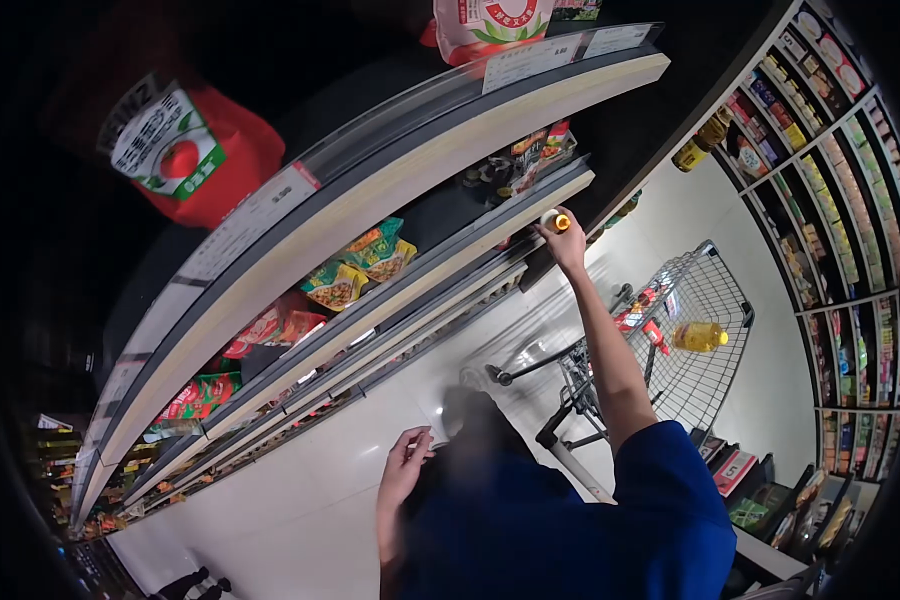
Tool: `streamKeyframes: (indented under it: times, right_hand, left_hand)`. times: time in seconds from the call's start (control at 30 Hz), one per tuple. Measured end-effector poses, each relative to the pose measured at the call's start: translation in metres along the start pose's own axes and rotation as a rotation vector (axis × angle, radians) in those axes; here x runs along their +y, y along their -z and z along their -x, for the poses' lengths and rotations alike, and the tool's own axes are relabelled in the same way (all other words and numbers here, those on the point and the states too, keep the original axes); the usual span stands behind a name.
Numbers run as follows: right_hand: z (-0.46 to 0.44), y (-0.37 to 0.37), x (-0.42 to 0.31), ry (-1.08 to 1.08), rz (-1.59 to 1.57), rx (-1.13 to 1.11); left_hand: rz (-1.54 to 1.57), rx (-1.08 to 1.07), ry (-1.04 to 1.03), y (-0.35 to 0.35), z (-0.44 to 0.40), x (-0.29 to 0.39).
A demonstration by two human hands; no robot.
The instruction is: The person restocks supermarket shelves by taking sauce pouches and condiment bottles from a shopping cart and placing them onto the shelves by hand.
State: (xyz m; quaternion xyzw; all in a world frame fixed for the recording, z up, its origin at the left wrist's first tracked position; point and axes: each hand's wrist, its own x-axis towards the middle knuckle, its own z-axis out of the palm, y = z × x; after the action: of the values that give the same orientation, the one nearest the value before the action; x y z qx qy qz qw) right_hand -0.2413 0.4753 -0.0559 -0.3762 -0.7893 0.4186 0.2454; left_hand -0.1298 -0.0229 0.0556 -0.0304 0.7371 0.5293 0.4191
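Observation:
My right hand (pixel 567 243) is stretched out to the lower shelf's far end, its fingers wrapped around a small bottle (pixel 550 219) with an orange-yellow cap. Most of that bottle is hidden by the hand and the shelf edge. Low in front of my body hangs my left hand (pixel 406 464), fingers loosely bent and slightly apart, with nothing visible in it. Beyond my right forearm stands a wire shopping cart (pixel 735 375). Inside it lie a bottle of yellow oil (pixel 700 337) and a red bottle or pouch (pixel 656 336).
A curved shelf board (pixel 390 150) with price labels crosses the upper left. It carries a red Heinz pouch (pixel 198 155). Below are green-yellow food packets (pixel 355 270) and red packets (pixel 270 328). Another stocked shelf (pixel 830 230) lines the right side, across the pale floor (pixel 330 475).

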Motion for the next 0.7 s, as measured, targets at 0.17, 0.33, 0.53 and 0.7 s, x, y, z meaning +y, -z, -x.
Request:
streamKeyframes:
  times: [0.17, 0.33, 0.53, 0.7]
  right_hand:
    - [-0.037, -0.032, 0.029, -0.062, -0.001, -0.131]
    - [-0.059, -0.054, 0.050, -0.111, 0.119, -0.187]
    - [-0.031, -0.040, 0.047, 0.197, 0.040, 0.136]
    - [0.087, 0.019, 0.028, 0.049, -0.102, -0.113]
  left_hand:
    - [-0.207, -0.057, 0.016, -0.005, -0.010, -0.005]
    - [-0.307, -0.052, -0.021, -0.006, -0.002, -0.004]
    - [-0.382, -0.060, -0.077, -0.001, 0.017, -0.014]
    - [-0.514, -0.061, -0.145, 0.010, 0.047, -0.027]
